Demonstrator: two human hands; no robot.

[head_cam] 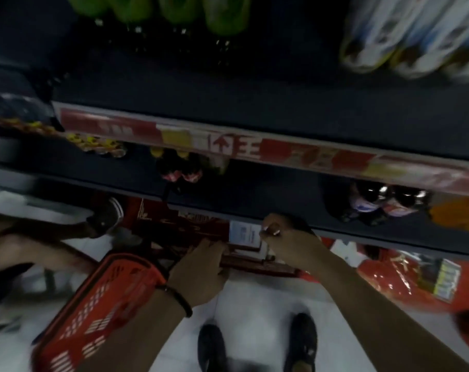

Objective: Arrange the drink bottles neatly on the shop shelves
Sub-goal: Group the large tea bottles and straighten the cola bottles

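Both arms reach down to the lowest shelf, just below centre, where a red pack with a white label lies; the blur hides what it contains. The right hand has its fingers curled at the label's upper corner and seems to pinch the pack there. The left hand lies against the pack's left side; whether it grasps, I cannot tell.

The drink bottles stand on the shelves above: green bottles at 12 o'clock, white-and-blue bottles at 1, dark bottles at 3, and more dark ones with red labels just above centre. Full plastic bottles like these are probably weighty, smooth and prone to tip, so I would take each round the body.

A red basket hangs on the left forearm at 8 o'clock and may knock the shelf edge. Another person's shoe stands close at 9.
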